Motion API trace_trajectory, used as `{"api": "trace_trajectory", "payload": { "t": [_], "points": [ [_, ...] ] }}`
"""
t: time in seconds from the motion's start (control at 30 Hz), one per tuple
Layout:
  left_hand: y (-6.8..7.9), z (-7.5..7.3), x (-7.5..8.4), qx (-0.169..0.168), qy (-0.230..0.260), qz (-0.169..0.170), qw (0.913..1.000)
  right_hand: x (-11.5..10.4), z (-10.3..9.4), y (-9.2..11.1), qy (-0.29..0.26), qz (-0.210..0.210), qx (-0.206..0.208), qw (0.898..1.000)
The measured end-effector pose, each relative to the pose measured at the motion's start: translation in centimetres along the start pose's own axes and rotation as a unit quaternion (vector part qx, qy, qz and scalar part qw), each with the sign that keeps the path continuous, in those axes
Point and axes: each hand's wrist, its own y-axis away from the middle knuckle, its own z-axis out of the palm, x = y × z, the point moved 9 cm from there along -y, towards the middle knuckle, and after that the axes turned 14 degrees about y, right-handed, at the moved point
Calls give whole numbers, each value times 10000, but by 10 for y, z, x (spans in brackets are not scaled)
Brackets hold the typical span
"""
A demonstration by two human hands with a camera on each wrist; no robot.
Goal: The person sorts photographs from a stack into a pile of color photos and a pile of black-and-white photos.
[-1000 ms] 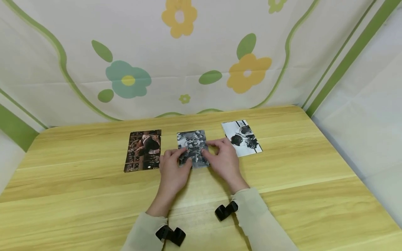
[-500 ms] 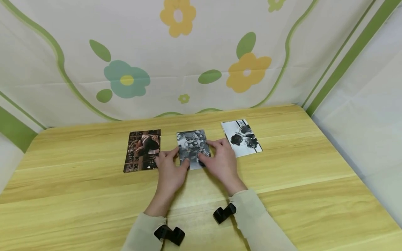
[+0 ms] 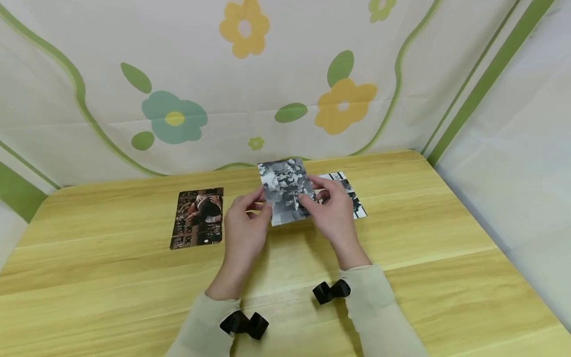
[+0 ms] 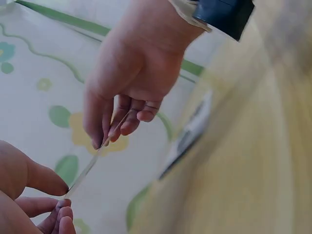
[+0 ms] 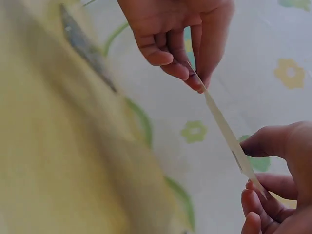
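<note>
A black-and-white photo card (image 3: 285, 186) is held up off the table, its printed face toward the head camera. My left hand (image 3: 247, 225) pinches its left edge between thumb and fingers. At its right side my right hand (image 3: 332, 208) pinches it, thumb on the printed face and fingers behind. Both wrist views show the card (image 5: 222, 124) nearly edge-on, spanning the gap between the hands; an uneven edge shows, but I cannot tell whether several are stacked. Right of it lies a white photo card with dark figures (image 3: 359, 207), partly hidden by my right hand.
A brown-toned photo card (image 3: 198, 218) lies on the wooden table (image 3: 111, 282), left of my left hand. Behind the table's far edge hangs a white cloth (image 3: 250, 109) with flower prints. Black wrist cameras (image 3: 243, 325) sit on both sleeves.
Both hands have lifted the middle black-and-white photo card from the table and moved it up and slightly right. It now partly overlaps the right photo card in the head view.
</note>
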Motion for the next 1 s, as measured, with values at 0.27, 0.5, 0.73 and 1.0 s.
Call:
{"api": "trace_trajectory", "payload": {
  "t": [0.27,0.5,0.73,1.0],
  "points": [
    [-3,17,1,-199,335,-377,9985,3,-18,-7,15,120,55,9999],
    [-5,80,-17,-528,497,-701,9949,55,-44,-20,485,876,-88,9949],
    [-3,124,-37,-914,156,-945,9912,99,-52,-25,691,1519,-216,9857],
    [-6,129,-48,-1208,-732,-587,9882,114,-48,-31,1024,1309,-143,9860]
  ]
}}
